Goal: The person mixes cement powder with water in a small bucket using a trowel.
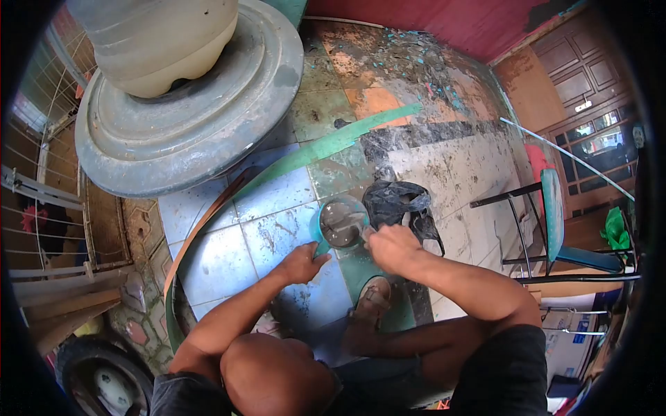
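Observation:
A teal water dipper (320,225) with a round bowl stands low over the tiles between my hands. Grey wet mix (338,230) covers its bottom and inner wall. My left hand (303,263) is closed around the dipper's short handle, at the near left of the bowl. At the right rim, my right hand (394,248) is closed on a tool whose pale blade (359,223) reaches into the bowl. Its exact kind is hard to make out. Just beyond the right hand lies a crumpled black plastic bag (399,203).
A large grey round base (187,145) carries a cream tank (163,48) at upper left. A long green strip (312,154) curves over the dirty tiles. On the right stands a chair (551,215); a wheel (107,381) is at lower left. My sandalled foot (374,295) is near the dipper.

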A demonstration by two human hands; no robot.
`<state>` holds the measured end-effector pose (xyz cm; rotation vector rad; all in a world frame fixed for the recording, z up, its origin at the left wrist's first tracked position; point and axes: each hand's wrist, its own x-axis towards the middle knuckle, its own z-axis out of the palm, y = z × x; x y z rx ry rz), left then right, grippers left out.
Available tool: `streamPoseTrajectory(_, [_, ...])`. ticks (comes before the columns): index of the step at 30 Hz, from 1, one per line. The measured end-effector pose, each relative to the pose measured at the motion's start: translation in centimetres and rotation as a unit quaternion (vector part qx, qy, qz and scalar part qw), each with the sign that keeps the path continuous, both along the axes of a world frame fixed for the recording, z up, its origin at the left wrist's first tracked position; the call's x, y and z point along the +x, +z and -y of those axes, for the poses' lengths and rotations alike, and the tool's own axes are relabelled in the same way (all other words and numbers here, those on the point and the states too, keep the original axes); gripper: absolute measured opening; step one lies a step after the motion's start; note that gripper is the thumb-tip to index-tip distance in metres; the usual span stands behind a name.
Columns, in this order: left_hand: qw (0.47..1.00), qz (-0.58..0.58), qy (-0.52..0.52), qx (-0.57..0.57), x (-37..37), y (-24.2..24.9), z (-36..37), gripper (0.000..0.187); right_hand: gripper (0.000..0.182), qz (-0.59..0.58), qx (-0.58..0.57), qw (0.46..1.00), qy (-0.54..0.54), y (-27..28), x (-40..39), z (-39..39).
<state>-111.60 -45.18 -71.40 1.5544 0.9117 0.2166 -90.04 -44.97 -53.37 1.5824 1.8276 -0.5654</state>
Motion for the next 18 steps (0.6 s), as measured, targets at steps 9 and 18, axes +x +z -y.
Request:
streamPoseTrajectory(9, [0.997,-0.009,-0.016,-0.073,-0.3,0.8,0.2,0.04,0.032,0.066,0.039,0.997,0.032,5.2,1.2,-1.3])
streamPoseTrajectory(18, [0.996,-0.045,-0.029,-0.073,-1.0,1.8,0.3,0.053,0.026,-0.033,0.033,0.999,-0.013,3.8,-0.6,1.4])
